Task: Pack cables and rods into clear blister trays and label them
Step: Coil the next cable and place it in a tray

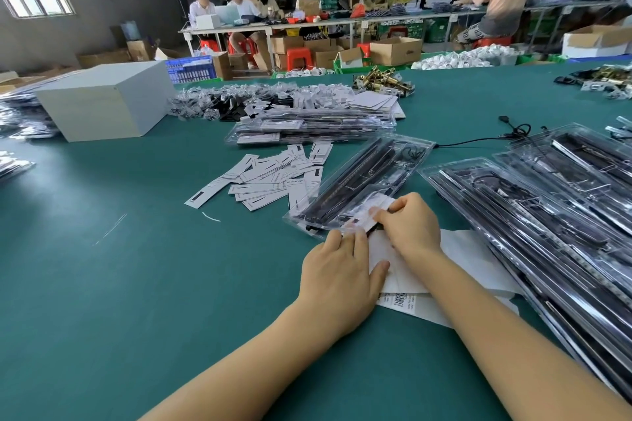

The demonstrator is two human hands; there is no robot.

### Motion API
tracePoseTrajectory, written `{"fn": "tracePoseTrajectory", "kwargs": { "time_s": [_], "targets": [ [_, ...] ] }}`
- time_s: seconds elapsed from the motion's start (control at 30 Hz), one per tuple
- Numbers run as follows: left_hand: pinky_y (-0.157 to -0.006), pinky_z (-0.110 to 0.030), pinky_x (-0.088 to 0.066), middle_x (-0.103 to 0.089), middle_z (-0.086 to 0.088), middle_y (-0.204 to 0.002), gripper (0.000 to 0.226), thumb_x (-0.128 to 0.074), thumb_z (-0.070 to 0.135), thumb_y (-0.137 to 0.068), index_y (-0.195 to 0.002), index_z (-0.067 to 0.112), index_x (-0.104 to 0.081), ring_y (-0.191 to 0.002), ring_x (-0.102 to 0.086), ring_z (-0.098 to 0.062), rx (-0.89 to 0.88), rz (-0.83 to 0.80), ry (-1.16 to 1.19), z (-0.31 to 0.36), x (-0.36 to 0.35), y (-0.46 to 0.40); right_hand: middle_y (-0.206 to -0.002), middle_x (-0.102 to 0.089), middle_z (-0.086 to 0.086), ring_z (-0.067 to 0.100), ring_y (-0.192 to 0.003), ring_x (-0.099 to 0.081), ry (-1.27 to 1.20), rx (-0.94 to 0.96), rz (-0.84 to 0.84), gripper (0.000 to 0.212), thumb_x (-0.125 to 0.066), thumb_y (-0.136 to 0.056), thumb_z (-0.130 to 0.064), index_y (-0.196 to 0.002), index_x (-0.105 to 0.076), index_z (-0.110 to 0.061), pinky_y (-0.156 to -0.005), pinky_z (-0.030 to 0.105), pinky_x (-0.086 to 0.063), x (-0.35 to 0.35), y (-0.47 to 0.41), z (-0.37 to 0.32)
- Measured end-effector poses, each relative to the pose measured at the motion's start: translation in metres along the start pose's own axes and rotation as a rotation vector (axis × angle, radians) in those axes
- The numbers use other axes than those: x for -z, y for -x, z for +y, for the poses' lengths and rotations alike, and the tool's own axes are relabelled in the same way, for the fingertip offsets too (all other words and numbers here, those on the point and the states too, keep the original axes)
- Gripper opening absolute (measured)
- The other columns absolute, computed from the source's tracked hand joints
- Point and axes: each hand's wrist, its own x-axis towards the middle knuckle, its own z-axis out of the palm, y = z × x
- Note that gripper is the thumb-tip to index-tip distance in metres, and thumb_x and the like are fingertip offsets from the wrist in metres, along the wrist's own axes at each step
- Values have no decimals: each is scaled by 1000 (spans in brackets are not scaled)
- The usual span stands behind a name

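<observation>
Label being applied to a packed tray on the green table.
Both hands met at the near end of the tray (359, 181): the right hand (410, 222) pinched the label (371, 212) against it, while the left hand (337, 270) lay flat on white sheets (461, 256). Packed trays (547, 215) lay stacked just right; loose labels (270, 174) lay left.

Two bare forearms enter from the bottom edge, no sleeves in view. Left grip (337, 270) and right grip (412, 222): bare hands, no gloves, rings, watch or wristband. Short plain nails on the left grip's fingers (355, 236). No markings behind either grip.
</observation>
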Motion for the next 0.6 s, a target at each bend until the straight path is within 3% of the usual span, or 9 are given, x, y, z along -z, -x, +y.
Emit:
{"fn": "tracePoseTrajectory", "kwargs": {
  "time_s": [0.1, 0.2, 0.27, 0.33, 0.43, 0.5, 0.6],
  "targets": [
    [-100, -30, -33, -51, -4, -136, 74, -4, 54, -94, -142, 7, -37, -114, -41, -23, -11, -5, -11, 0, 1, 0, -70, -64, 1, 21, -53, -63, -81, -13, 39, 23, -67, -87, -31, -80, -48, -20, -60, 36, -55, 0, 0, 1],
    [-99, -31, -31, -48, -3, -137, 68, -13, 55, -97, -142, 8, -35, -115, -36, -22, 7, -13, 56, 0, -2, 0, -77, -66, 2, 25, -67, -65, -44, 61, 84, 13, -67, -86, -24, -81, -58, -18, -67, 39, -55, -1, 1, 1],
    [-99, -30, -30, -47, -3, -139, 67, -14, 55, -98, -142, 8, -34, -115, -36, -22, 12, 7, 60, 0, -3, -1, -87, -66, 5, 24, -76, -61, 9, 149, 155, 5, -67, -86, -20, -83, -67, -16, -68, 32, -47, -2, 3, 2],
    [-100, -30, -30, -45, -3, -140, 69, -14, 55, -98, -144, 8, -32, -116, -35, -23, 12, 12, 67, -1, -2, -1, -96, -64, 7, 18, -76, -54, 76, 218, 198, 9, -66, -87, -19, -87, -72, -13, -64, 26, -35, -2, 5, 4],
    [-99, -30, -30, -46, -3, -140, 76, -5, 56, -92, -143, 9, -34, -116, -37, -22, 17, 10, 86, 1, -1, -2, -103, -62, 0, 16, -75, -52, 240, 323, 191, 18, -59, -92, -23, -89, -75, -15, -60, 26, -30, 2, 10, 6],
    [-96, -29, -36, -56, 0, -131, 76, -6, 55, -90, -136, 11, -46, -111, -44, -21, 32, 29, 116, 1, 1, 0, -110, -62, -6, 19, -82, -59, 415, 401, 149, 26, -50, -96, -27, -95, -74, -18, -59, 26, -33, 3, 13, 8],
    [-78, -20, -48, -71, 8, -99, 61, -25, 53, -89, -109, 17, -70, -87, -60, -16, 47, 97, 101, 2, 7, 4, -121, -60, -12, 19, -95, -63, 577, 452, 73, 34, -36, -101, -34, -113, -67, -26, -66, 27, -44, 6, 18, 10]
  ]
}}
